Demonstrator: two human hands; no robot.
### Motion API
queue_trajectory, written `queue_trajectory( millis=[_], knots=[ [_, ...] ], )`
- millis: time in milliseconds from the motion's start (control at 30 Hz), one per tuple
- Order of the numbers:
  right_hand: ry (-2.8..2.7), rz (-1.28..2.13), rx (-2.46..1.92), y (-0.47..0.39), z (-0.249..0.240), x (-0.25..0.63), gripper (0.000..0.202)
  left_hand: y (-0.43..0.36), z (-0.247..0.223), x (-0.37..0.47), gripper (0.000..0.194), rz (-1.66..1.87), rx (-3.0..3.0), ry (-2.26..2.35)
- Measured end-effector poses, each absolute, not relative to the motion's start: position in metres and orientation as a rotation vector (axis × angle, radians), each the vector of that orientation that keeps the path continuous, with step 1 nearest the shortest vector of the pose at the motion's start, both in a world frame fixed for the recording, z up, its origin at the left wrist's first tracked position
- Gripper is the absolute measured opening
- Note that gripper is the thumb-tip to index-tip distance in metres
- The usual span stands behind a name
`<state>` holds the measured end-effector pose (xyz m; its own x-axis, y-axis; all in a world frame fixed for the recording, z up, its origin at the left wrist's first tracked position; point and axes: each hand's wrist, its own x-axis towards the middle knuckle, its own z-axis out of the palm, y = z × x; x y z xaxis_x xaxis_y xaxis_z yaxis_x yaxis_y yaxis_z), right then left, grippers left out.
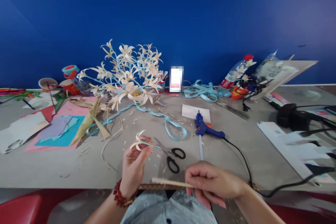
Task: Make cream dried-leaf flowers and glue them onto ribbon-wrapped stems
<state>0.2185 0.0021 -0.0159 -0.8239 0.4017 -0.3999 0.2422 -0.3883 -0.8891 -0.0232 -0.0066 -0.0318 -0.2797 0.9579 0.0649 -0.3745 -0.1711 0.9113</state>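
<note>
Left hand (135,159): raised above the table edge, closed in a fine pinch on the blue stem (151,144), just below the bloom.
Flower (138,141): held in the left fingers – narrow, cream, curling petals, dry and papery in look; stem apparently wrapped in ribbon or tape.
Right hand (210,180): low at the table edge, curled around one end of a pale stick (170,182), free end pointing left.
Pale stick: straight, slim, matte; wood or rolled husk, hard to tell.
Handling, as judged: best pinched by the stem alone, petals clear of the palm; light pressure, to spare brittle tips; both pieces brought close before any joining.
Scissors (169,152): lying beside the left fingertips, black loops, thin metal blades – safer nudged aside.
Glue gun (201,126): blue plastic, nozzle over a white card (188,112), translucent glue stick (201,147) trailing toward the right hand; nozzle best treated as hot.
Blue ribbon (159,113): satiny, loosely looped across the table (86,176).
Husk bundle (89,122): fibrous, straw-coloured, tapered, laid over coloured paper.
Flower arrangement (128,66): many similar blooms on branching blue stems, standing in a patterned white cup (136,98).
Metal wires (232,109): thin, straight, bunched at right.
</note>
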Motion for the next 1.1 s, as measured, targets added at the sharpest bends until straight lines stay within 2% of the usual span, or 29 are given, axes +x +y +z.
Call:
queue_trajectory(
  millis=[67,233,433,733,1100],
  knots=[
    [-1.791,2.077,-0.904,0.002,-0.012,0.221,0.044,-0.006,-0.031,-0.022,0.006,1.658,0.83,1.023],
    [-2.15,0.926,-1.08,0.003,-0.002,0.215,0.03,-0.007,-0.028,-0.019,0.005,1.637,0.773,1.038],
    [-2.337,0.41,-1.04,-0.003,-0.001,0.204,0.021,-0.008,-0.028,-0.017,0.006,1.662,0.704,1.043],
    [-2.407,0.155,-1.145,-0.006,-0.006,0.205,0.026,-0.01,-0.029,-0.014,0.003,1.702,0.778,1.036],
    [-2.393,0.322,-1.166,-0.006,-0.007,0.206,0.026,-0.009,-0.026,-0.01,0.006,1.706,0.709,1.017]
  ],
)
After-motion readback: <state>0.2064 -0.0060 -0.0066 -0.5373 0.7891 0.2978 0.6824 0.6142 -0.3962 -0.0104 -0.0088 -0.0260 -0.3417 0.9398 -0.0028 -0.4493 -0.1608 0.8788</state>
